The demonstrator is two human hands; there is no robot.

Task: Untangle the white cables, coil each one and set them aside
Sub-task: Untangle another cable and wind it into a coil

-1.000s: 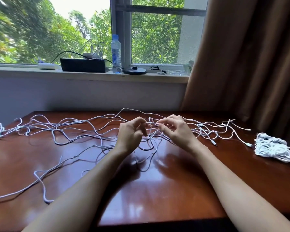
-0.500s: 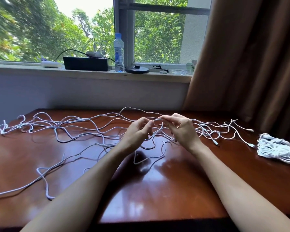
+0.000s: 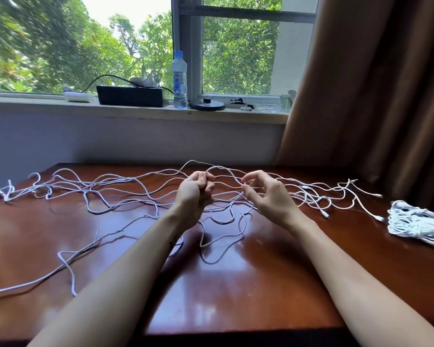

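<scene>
Several tangled white cables (image 3: 115, 196) sprawl across the brown wooden table (image 3: 248, 284) from its left edge to the right. My left hand (image 3: 193, 194) is curled and pinches a cable strand above the table's middle. My right hand (image 3: 268, 194) pinches the same raised loop (image 3: 221, 169) a short way to the right, its other fingers spread. Loose loops hang and lie below both hands. A bundle of coiled white cables (image 3: 414, 222) rests at the table's right edge.
A windowsill (image 3: 135, 112) behind the table carries a black box (image 3: 132, 96), a water bottle (image 3: 179, 81), a round black base (image 3: 206, 104) and small items. A brown curtain (image 3: 373, 83) hangs at the right, close to the coiled bundle.
My hands have moved apart from each other, and a loop of cable now arches up between them. The view has tilted slightly.
</scene>
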